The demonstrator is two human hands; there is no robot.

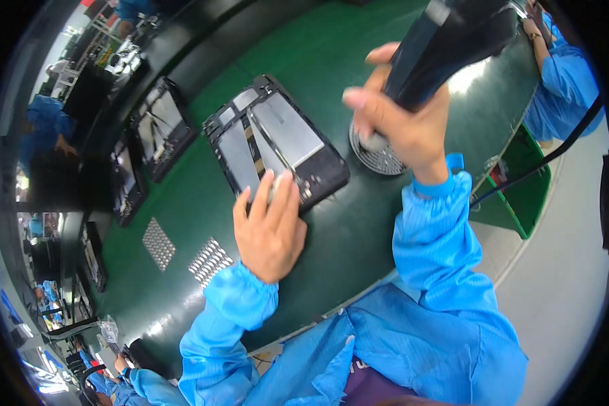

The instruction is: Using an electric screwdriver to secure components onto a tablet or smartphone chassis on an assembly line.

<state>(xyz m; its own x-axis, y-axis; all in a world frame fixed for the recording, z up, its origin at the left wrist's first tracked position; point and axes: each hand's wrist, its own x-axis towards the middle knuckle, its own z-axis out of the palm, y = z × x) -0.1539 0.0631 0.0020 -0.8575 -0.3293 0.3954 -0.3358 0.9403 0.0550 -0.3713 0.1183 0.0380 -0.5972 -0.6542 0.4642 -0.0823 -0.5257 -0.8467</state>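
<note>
Gripping a black tool [446, 51], right fingers [380, 111] hover while spread left fingers [260, 197] touch a casing [333, 173] containing panels [287, 125].

On the green bench [335, 247], an opened black rectangular device [287, 127] lies partly under my left hand [271, 233], a round grey perforated dish [387, 164] to its right, two silver dotted sheets [159, 243] nearer left, and two black rectangular devices [161, 128] beyond them.
</note>
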